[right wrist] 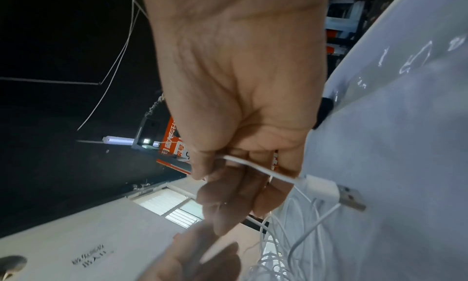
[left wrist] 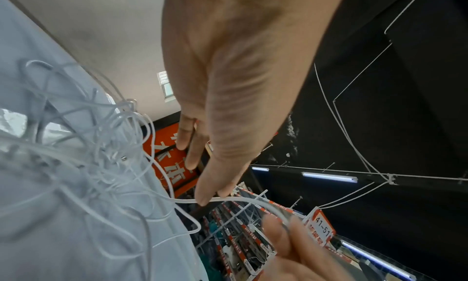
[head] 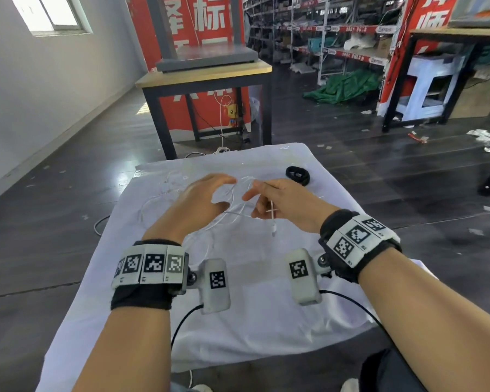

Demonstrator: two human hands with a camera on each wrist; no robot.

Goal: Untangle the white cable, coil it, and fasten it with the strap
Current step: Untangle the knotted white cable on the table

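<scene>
The white cable (head: 164,193) lies in a loose tangle on the white cloth (head: 266,321), and in the left wrist view the tangle (left wrist: 88,145) fills the left side. My right hand (head: 251,205) pinches the cable (right wrist: 253,166) a little behind its USB plug (right wrist: 336,193), which hangs free below the hand (head: 273,230). My left hand (head: 228,193) is spread just left of the right one with straight fingers, and its thumb tip touches the strand (left wrist: 228,198) running to the right hand. The black strap (head: 297,174) lies coiled on the cloth beyond the right hand.
The cloth covers a small table with dark floor all around. A wooden table with black legs (head: 204,77) stands just beyond the far edge. A thin black wire (head: 351,299) trails from the right wrist camera over the near cloth. Shelving (head: 337,38) fills the back right.
</scene>
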